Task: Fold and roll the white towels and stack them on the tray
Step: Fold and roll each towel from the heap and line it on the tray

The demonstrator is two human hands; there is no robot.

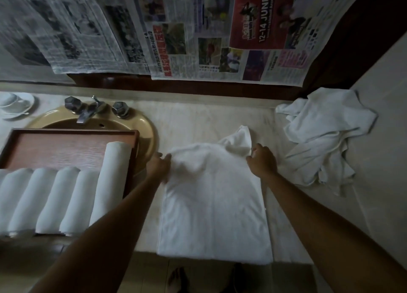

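Note:
A white towel [213,204] lies lengthwise on the pale counter, folded into a long strip whose near end reaches the counter's front edge. My left hand [158,164] pinches its far left corner. My right hand [263,160] grips its far right side, where a loose flap bunches up. A wooden tray [66,142] sits over the basin at the left. Several rolled white towels [57,196] lie side by side across the tray's near part.
A heap of unfolded white towels [319,143] lies at the right of the counter. A tan basin [145,125] with a metal tap [88,112] is behind the tray. A cup and saucer [15,104] stand far left. Newspapers cover the wall.

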